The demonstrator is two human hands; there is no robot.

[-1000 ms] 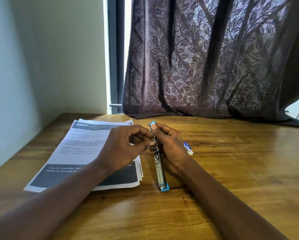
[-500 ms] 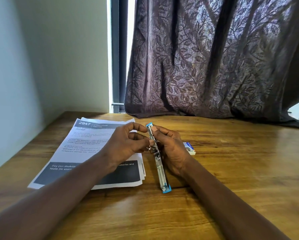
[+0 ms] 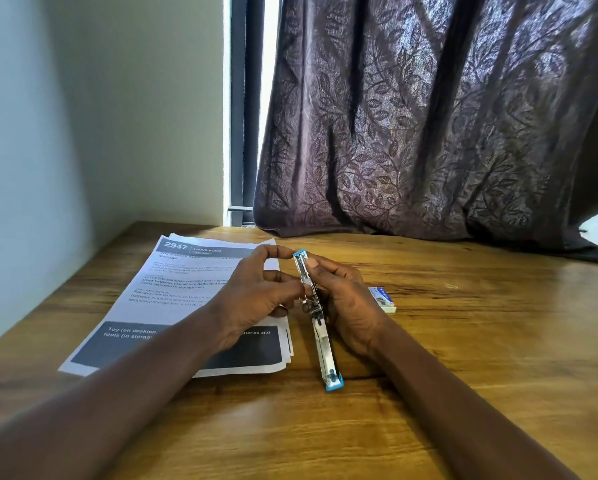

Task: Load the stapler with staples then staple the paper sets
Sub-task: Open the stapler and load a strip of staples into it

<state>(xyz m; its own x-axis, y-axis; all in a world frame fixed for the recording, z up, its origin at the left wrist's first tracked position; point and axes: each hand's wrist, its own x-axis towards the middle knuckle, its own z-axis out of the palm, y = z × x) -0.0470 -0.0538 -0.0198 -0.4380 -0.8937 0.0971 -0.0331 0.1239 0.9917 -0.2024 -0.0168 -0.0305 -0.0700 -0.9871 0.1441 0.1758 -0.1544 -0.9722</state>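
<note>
Head view: the right hand [image 3: 346, 303] grasps the slim blue-ended metal stapler [image 3: 322, 344]. It is swung open with its near end propped on the wooden bench [image 3: 464, 375], likely to steady the magazine for loading. The left hand [image 3: 256, 299] pinches its middle; no staples are discernible. A small white staple box [image 3: 382, 299] lies just right of the right hand, and the printed paper sets [image 3: 173, 289] lie beneath the left.

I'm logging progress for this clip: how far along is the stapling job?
Done: the stapler is opened out flat. In hand: the right hand grips it while the left hand pinches at its metal track; I cannot tell whether staples are in. Left: close it and staple the paper stack, lying on the table.
</note>
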